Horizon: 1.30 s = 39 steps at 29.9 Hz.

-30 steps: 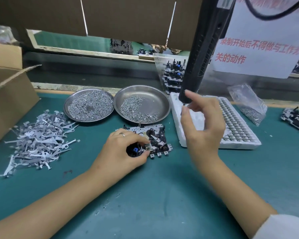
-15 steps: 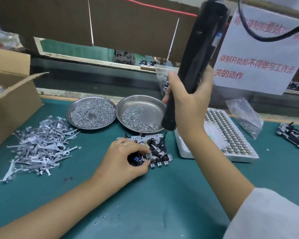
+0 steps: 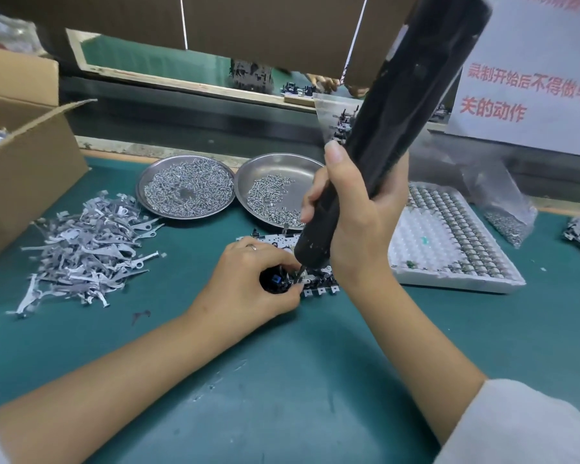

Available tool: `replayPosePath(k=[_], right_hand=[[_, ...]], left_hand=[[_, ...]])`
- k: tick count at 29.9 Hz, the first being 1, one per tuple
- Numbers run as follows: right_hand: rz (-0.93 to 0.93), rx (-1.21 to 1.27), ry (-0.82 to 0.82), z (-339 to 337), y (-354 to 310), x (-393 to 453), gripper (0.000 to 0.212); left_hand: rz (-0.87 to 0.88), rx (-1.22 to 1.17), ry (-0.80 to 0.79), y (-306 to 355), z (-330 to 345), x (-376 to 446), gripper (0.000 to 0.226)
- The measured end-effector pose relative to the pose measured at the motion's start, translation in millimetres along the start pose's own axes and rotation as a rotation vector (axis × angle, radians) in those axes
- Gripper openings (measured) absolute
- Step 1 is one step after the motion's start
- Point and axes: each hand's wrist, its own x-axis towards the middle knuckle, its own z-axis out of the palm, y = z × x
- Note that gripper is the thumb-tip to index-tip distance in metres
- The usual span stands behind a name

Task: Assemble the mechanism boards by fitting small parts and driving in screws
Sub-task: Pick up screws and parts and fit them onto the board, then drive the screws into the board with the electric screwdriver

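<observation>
A mechanism board (image 3: 318, 279) of black and silver parts lies on the green mat near the centre. My left hand (image 3: 248, 283) grips its left end, fingers curled around a black part with a blue piece. My right hand (image 3: 355, 222) grips a long black electric screwdriver (image 3: 392, 122) that leans up to the right. Its bit tip touches the board just right of my left fingertips. Most of the board is hidden behind both hands.
Two steel dishes of screws, one full (image 3: 185, 189) and one partly filled (image 3: 275, 192), stand behind the board. A heap of grey metal levers (image 3: 87, 242) lies left, by a cardboard box (image 3: 24, 155). A white foam tray (image 3: 449, 242) and a plastic bag of screws (image 3: 503, 209) sit right.
My right hand took hold of the hanging screwdriver and brought it down and left, so the bit now touches the board. My left hand kept its hold on the board.
</observation>
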Motion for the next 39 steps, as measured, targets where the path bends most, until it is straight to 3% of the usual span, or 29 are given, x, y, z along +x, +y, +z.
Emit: replayPosePath(k=[39], right_hand=[[-0.036,-0.006,-0.007,0.0,3.9,-2.4,0.02]], left_hand=[[0.023,0.021,-0.013,-0.5,-0.9,1.5,0.014]])
